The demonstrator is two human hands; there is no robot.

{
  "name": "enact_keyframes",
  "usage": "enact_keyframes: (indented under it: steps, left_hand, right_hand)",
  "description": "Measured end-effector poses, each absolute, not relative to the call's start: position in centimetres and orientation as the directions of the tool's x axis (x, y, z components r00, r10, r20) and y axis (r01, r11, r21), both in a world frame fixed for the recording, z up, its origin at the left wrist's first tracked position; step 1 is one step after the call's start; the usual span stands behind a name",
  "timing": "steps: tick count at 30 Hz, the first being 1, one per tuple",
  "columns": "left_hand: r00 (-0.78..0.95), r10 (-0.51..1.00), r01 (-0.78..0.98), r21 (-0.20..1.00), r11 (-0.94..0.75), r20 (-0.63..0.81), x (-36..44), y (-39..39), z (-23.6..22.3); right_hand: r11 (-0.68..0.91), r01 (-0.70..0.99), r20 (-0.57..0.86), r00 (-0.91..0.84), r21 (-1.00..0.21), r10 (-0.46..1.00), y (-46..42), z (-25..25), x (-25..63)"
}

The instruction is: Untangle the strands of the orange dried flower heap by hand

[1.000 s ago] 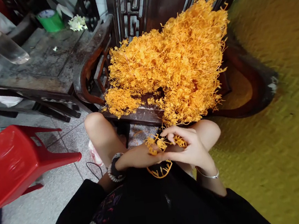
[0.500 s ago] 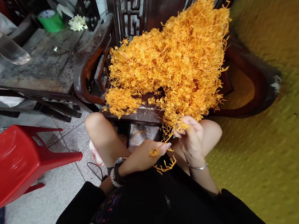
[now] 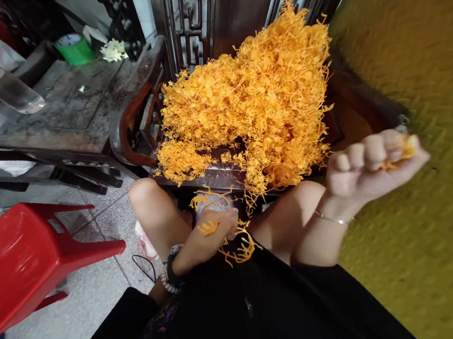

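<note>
A big heap of orange, thin-branched sprigs (image 3: 250,99) covers the seat of a dark carved wooden chair; I cannot tell what they are made of. My left hand (image 3: 213,232) is low between my knees, its fingers closed on an orange branched sprig (image 3: 243,248) whose curled ends stick out on both sides. Out to the right, beyond my knee, my right hand (image 3: 364,168) is raised with curled fingers. Small orange pieces (image 3: 407,147) show between its thumb and fingers.
A red plastic stool (image 3: 22,263) stands at the left. On the dark wooden side table (image 3: 65,118) are green tape (image 3: 75,49), white flowers (image 3: 114,51) and a clear bottle (image 3: 9,89), a person's white clothing behind. Yellow-green textured surface (image 3: 429,254) fills the right side.
My right hand has left the sprig by my left hand and swung up to the right, carrying small orange pieces. My left hand has moved slightly left, still gripping its sprig.
</note>
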State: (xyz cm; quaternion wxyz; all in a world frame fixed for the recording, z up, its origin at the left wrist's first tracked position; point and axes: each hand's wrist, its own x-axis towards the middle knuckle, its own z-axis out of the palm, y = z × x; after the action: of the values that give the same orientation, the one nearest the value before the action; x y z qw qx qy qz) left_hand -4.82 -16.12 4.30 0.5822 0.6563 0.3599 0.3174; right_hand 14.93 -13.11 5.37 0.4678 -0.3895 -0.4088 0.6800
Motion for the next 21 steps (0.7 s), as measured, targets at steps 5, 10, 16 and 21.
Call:
enact_keyframes:
  steps: [5,10,16,21]
  left_hand:
    - [0.464,0.886,0.192,0.976,-0.103,0.003,-4.7,-14.6,3.8]
    - [0.477,0.877,0.317,0.942,-0.108,-0.06,-4.2,-14.1,3.3]
    - [0.517,0.848,0.561,0.795,-0.23,-0.119,-4.2,-13.3,2.4]
    - [0.554,0.828,0.605,0.725,-0.33,-0.086,-4.1,-13.3,2.2]
  right_hand:
    - [-0.188,-0.523,-0.027,-0.3,-0.831,0.953,-13.1,4.1,15.3]
    - [-0.223,-0.695,0.015,-0.319,-0.683,0.948,-14.0,3.9,13.5]
    - [-0.087,-0.409,0.082,-0.378,-0.908,0.922,-14.7,5.6,12.4]
    - [0.373,0.267,0.275,-0.34,-0.889,0.899,-13.9,6.1,12.4]
